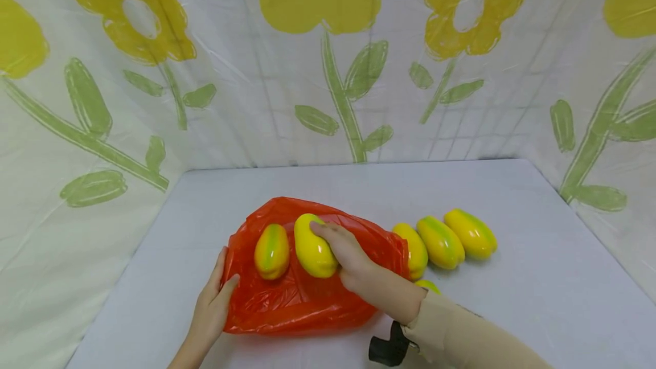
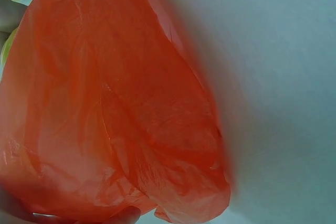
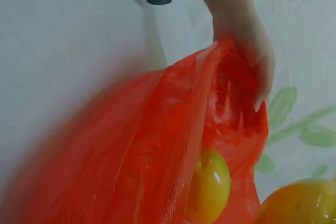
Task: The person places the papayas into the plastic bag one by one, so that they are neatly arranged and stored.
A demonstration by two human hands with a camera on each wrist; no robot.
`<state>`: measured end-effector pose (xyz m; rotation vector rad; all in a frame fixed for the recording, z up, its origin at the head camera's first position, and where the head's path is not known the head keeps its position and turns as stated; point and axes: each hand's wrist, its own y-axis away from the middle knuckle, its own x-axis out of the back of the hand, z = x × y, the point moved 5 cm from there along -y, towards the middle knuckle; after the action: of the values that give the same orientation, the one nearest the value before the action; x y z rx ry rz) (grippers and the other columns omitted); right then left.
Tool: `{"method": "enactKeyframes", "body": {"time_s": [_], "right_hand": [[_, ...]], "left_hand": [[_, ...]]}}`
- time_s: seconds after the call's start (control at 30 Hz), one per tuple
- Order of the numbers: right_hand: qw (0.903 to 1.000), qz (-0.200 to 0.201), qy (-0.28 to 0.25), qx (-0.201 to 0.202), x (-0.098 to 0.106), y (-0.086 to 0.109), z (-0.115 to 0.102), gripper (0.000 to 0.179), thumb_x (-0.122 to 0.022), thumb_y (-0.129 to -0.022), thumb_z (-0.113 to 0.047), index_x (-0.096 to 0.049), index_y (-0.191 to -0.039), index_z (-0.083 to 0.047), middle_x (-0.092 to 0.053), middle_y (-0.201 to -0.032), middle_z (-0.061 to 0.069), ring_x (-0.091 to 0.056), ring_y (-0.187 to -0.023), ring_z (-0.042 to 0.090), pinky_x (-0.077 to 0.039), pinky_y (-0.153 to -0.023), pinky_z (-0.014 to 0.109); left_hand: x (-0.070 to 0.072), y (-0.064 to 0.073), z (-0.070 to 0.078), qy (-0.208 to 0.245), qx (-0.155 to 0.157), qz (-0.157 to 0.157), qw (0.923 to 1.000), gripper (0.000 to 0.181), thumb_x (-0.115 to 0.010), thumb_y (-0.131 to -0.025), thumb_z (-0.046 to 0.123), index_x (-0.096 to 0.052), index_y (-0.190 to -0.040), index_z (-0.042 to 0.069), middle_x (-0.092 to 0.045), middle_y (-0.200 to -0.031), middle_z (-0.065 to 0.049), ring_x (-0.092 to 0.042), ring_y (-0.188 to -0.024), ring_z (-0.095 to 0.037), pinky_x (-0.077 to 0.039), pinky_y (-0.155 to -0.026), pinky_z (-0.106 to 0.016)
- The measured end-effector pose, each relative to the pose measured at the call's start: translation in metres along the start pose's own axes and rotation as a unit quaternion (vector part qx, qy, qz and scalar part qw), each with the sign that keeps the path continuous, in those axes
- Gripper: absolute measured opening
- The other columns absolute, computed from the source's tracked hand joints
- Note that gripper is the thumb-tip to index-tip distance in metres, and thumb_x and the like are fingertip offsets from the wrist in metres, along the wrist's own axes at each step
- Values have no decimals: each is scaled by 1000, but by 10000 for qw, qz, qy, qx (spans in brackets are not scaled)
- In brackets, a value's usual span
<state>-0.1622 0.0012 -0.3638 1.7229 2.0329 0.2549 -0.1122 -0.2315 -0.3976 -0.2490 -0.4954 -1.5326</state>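
Note:
A red plastic bag [image 1: 302, 300] lies mouth-open in the middle of the table. My left hand [image 1: 210, 300] grips its left rim, thumb inside the mouth; a fingertip shows on the bag [image 2: 105, 103] at the bottom of the left wrist view. Inside rests a glossy yellow papaya [image 1: 272, 251] with a green streak, also seen in the right wrist view [image 3: 210, 187]. My right hand [image 1: 348, 255] holds a second papaya [image 1: 314, 246] over the bag's mouth, to the right of the first. In the right wrist view, the held papaya [image 3: 302, 203] fills the lower right corner.
Right of the bag lie three papayas in a row, the nearest papaya [image 1: 414, 249] touching or close to the bag, then a middle papaya [image 1: 441, 242] and a far papaya [image 1: 470, 234]. Another papaya [image 1: 427, 286] is mostly hidden by my right forearm. A flowered curtain [image 1: 230, 101] surrounds the white table [image 1: 538, 278].

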Motion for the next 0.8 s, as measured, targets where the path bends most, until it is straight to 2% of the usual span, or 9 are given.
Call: {"method": "enactKeyframes", "body": {"time_s": [0.17,0.4,0.63,0.8], "right_hand": [[9995,294,-6,86,-4,-3,3,63,-62,-94,-39,-41,-140,-2,-55,-116,11,-54,-100,25,-52,-86,35],[9949,988,59,189,-4,-23,14,63,-65,-92,-39,-44,-141,-7,-53,-120,14,-54,-103,29,-52,-88,41],[9931,1136,284,76,-6,-39,20,64,-65,-92,-37,-41,-142,-3,-52,-121,15,-52,-106,31,-50,-92,45],[9932,1138,223,65,-7,-49,24,66,-64,-93,-35,-37,-143,0,-49,-123,17,-51,-108,32,-48,-95,46]], "left_hand": [[-1,-1,2,-47,-92,13,9999,65,-38,-106,22,1,-157,10,-5,-161,-17,-11,-145,-43,-20,-111,-60],[-2,-3,3,-31,-157,13,9999,65,-39,-106,22,0,-157,11,-7,-161,-17,-11,-145,-43,-19,-111,-60],[-3,-4,1,-75,66,-40,9999,65,-38,-106,24,2,-157,12,-6,-161,-18,-12,-144,-44,-23,-109,-59],[-3,-4,1,-93,74,-36,9999,65,-38,-106,25,2,-157,11,-6,-161,-18,-12,-144,-45,-23,-109,-59]]}}
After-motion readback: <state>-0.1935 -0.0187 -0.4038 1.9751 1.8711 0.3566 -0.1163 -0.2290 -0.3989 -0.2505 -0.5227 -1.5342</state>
